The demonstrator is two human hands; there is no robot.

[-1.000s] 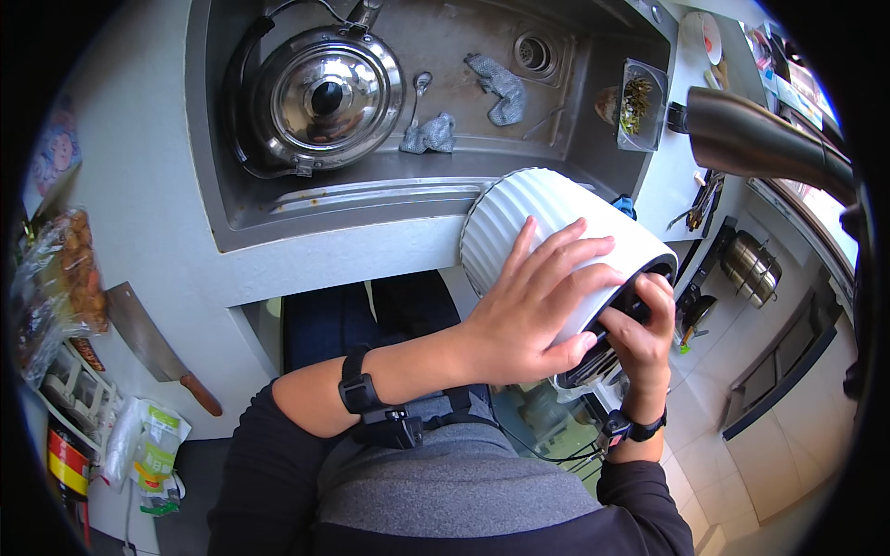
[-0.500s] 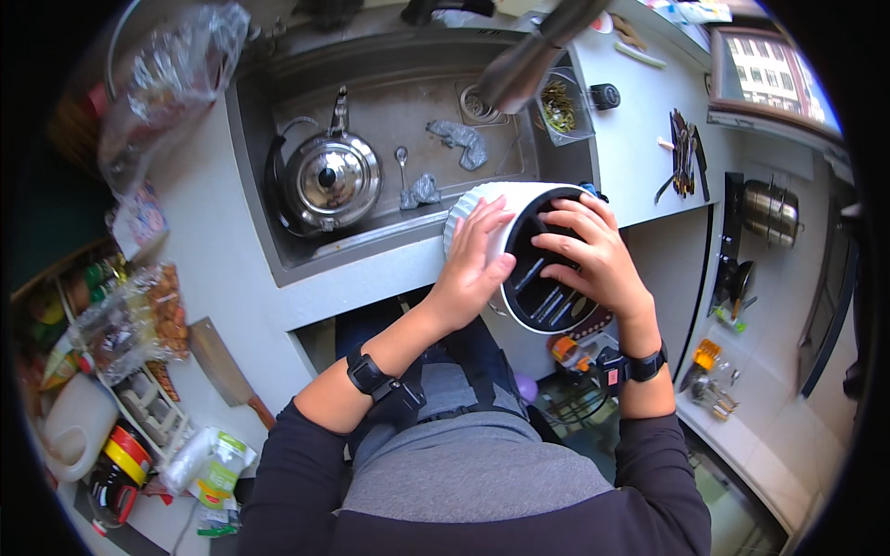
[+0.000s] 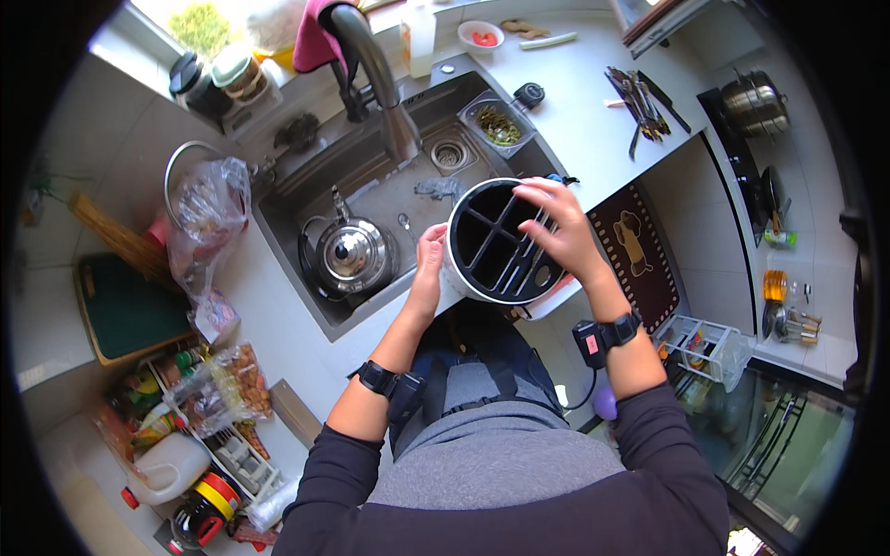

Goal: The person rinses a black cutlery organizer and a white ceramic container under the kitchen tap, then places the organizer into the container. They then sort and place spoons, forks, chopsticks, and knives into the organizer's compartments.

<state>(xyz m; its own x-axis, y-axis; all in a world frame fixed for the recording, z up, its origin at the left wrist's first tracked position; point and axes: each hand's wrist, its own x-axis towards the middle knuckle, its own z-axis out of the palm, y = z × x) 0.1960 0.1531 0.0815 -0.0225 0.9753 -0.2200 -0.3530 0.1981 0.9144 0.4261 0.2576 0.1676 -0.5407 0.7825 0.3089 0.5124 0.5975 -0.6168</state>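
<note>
A white, round knife holder (image 3: 482, 246) with a black slotted insert is tilted so its top faces me, at the sink's front edge. My left hand (image 3: 428, 264) presses its fingers along the left wall of the holder. At the upper right rim, my right hand (image 3: 564, 232) grips it, fingers reaching over the slots. The slots look bare of knives. The holder's underside and my left fingertips are partly hidden.
Behind the holder is a steel sink (image 3: 366, 199) with a kettle (image 3: 352, 258), a spoon (image 3: 405, 222) and a faucet (image 3: 399, 130). A plastic tub (image 3: 496, 130) of greens sits at its right corner. Dark utensils (image 3: 644, 107) lie on the right counter; bottles (image 3: 176, 468) crowd the left.
The view has shifted, showing more window ledge and floor. The holder has turned, so its slotted top shows more fully. My left hand has slid from its top edge down to its side.
</note>
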